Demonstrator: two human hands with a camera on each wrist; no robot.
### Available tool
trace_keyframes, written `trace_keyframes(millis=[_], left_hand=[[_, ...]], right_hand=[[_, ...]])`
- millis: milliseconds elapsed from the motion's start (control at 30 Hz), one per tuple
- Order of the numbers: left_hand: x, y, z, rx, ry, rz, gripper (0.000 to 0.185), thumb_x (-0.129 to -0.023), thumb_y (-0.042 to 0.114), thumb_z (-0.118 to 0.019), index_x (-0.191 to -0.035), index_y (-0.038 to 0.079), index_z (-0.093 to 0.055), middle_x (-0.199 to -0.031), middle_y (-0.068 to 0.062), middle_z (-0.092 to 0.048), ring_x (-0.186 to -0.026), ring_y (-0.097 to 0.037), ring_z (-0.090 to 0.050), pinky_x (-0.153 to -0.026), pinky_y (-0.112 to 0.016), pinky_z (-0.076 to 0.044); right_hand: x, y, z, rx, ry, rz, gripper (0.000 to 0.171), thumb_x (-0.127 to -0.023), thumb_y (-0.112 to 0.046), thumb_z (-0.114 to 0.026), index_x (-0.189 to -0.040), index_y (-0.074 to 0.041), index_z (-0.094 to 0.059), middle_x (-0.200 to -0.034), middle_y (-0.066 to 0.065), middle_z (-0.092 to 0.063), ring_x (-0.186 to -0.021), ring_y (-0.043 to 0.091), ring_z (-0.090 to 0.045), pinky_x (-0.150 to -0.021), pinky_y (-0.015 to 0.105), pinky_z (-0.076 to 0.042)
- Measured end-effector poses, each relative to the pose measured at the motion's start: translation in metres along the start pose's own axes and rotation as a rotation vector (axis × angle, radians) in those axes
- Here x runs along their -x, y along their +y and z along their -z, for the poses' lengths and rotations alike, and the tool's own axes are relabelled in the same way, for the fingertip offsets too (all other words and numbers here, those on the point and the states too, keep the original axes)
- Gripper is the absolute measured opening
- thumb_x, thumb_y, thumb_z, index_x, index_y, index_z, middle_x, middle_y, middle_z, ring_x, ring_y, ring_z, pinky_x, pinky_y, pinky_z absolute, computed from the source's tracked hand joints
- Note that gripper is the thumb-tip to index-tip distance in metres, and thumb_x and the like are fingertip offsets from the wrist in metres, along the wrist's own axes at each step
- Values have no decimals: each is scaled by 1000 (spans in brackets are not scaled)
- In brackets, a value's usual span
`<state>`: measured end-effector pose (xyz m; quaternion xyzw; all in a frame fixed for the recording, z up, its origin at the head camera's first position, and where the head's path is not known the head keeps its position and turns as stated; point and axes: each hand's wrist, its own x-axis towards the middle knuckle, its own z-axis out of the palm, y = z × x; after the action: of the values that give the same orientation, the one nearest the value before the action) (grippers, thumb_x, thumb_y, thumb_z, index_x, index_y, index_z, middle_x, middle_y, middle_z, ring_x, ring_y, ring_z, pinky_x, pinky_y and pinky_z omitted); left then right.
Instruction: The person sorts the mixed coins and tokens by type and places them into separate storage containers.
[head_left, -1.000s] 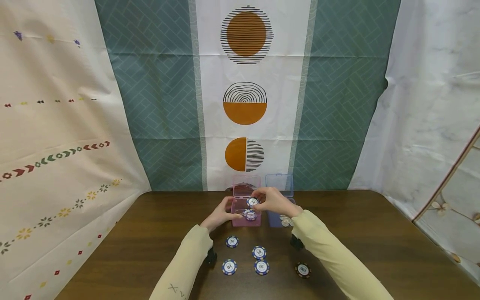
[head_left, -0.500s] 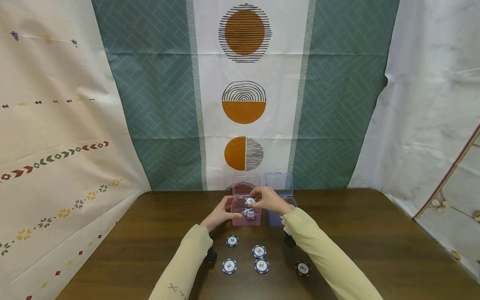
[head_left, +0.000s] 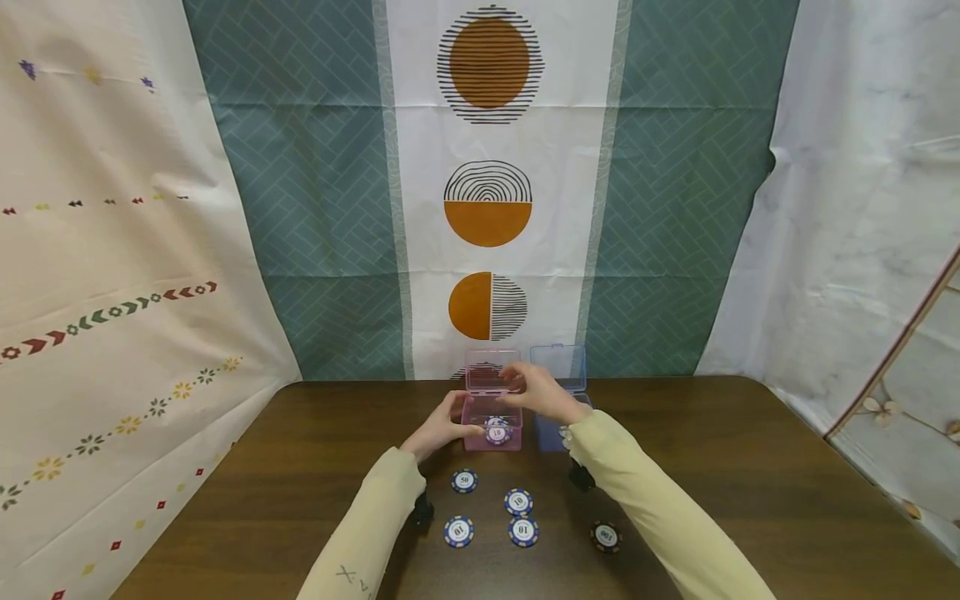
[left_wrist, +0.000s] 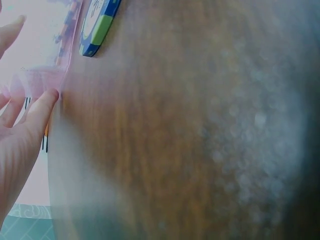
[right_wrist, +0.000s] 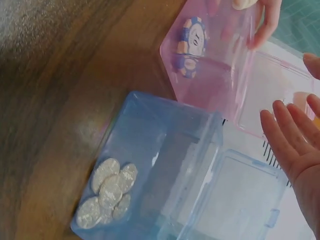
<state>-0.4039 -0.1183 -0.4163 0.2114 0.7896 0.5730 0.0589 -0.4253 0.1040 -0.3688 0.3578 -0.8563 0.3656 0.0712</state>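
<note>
My left hand (head_left: pixel 438 429) grips the left side of a clear pink plastic box (head_left: pixel 472 442), thumb at the front and fingers toward the back. The box's lid (head_left: pixel 492 367) stands raised behind it. Inside lie poker chips, blue and white, one marked 10 (right_wrist: pixel 195 40) on top of another. My right hand (head_left: pixel 546 394) is over the box's right rear, fingers spread and holding nothing. A clear blue box (right_wrist: pixel 165 132), also with its lid up, stands to the right, partly hidden by my right forearm in the head view. Several silver coins (right_wrist: pixel 110 185) lie in it.
On the dark wooden table (head_left: pixel 300 500), nearer me, lie a chip marked 50 (head_left: pixel 464 481), a chip at the left front (head_left: pixel 459 532), two touching chips marked 10 (head_left: pixel 522 531), and a black chip marked 100 (head_left: pixel 606 537). A patterned curtain (head_left: pixel 330 208) hangs behind the table.
My right hand has let go of a poker chip, which now lies in the pink box, and has risen slightly with its fingers opened. My left hand has stayed on the box.
</note>
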Motion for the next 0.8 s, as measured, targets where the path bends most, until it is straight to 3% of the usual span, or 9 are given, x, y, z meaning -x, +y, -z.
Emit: trace_keyframes(millis=[300,433,600,800], left_hand=[[0,-1,1,19,-4,-17,71,-77,13,-72,-131,-4,-29,-134,-26,-32,-122,-41,-31,-96,-53,-25],[-7,-12,1,38,5,-19,72,-77,12,-73,-132,-3,-30,-133,-26,-34,-121,-42,-32,-96,-54,-24],[-16,-28,0,8,40,11,68,-77,13,-72,-132,4,-32,-133,-20,-36,-121,-37,-34,-95,-54,-26],[-17,-29,-1,-8,50,26,68,-77,16,-72,-132,6,-32,-132,-18,-37,-121,-36,-34,-96,-54,-25]], right_hand=[[1,-5,7,-32,3,17,37,-79,-11,-70,-110,2,-54,-105,14,-57,-92,34,-57,-76,41,-48],[3,-6,10,-7,-8,32,37,-79,-12,-71,-110,1,-54,-104,12,-58,-91,32,-58,-75,41,-48],[9,-7,14,35,-26,29,36,-79,-13,-71,-108,-1,-55,-102,11,-58,-86,25,-59,-69,30,-49],[18,-6,18,60,-65,79,34,-77,-9,-72,-106,0,-57,-91,7,-60,-79,19,-58,-67,32,-49]])
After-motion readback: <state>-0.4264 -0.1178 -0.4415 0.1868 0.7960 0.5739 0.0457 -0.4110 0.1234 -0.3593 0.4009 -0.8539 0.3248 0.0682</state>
